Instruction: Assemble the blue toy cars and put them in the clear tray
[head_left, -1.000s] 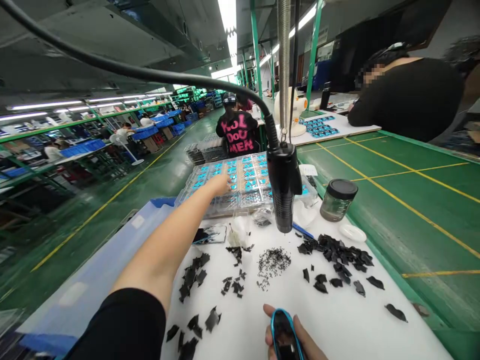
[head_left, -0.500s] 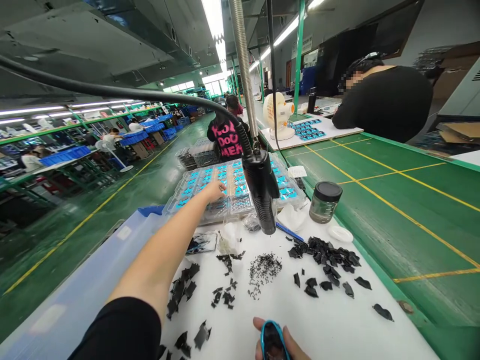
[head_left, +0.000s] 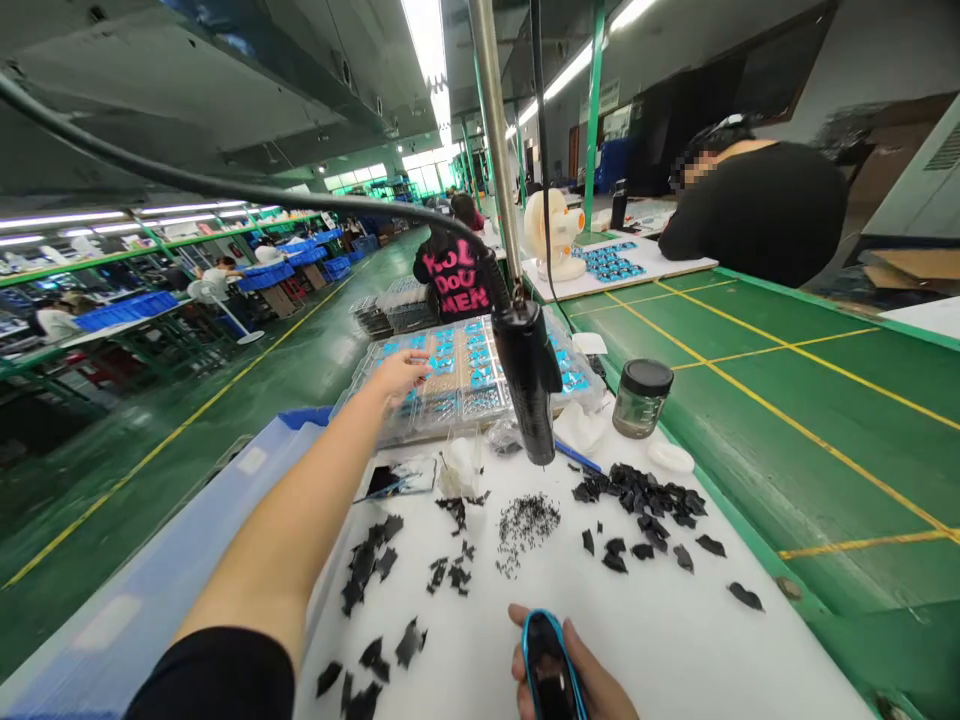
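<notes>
The right hand [head_left: 592, 678] is holding a black case [head_left: 553, 665] with a blue rim above the bench's near edge, fingertips curling around one side and the thumb pressing along the other. The left hand [head_left: 401, 378] is hovering at the left part of a clear tray [head_left: 446, 385], which is lying across the bench's far edge; its fingers are pointing forward, but whether they are pinching or touching anything one cannot tell. Blue parts [head_left: 480, 368] are filling many of the tray's compartments. A black screwdriver [head_left: 525, 380] is hanging upright, tip down, in front of the tray, and a cable [head_left: 300, 200] is running from its top toward the upper left. Small screws [head_left: 529, 520] are lying scattered in the middle of the bench [head_left: 675, 660]. Black pieces [head_left: 645, 495] are heaping up toward the right edge, while more scraps [head_left: 367, 555] are spreading along the left side. Near the far right corner, a dark-lidded jar [head_left: 642, 400] is standing behind a white disc [head_left: 671, 458]. A blue bin [head_left: 187, 560] is flanking the left edge. Beyond the far right corner, a co-worker [head_left: 765, 205] in black is leaning over another table, where a fan [head_left: 551, 235] is standing.
</notes>
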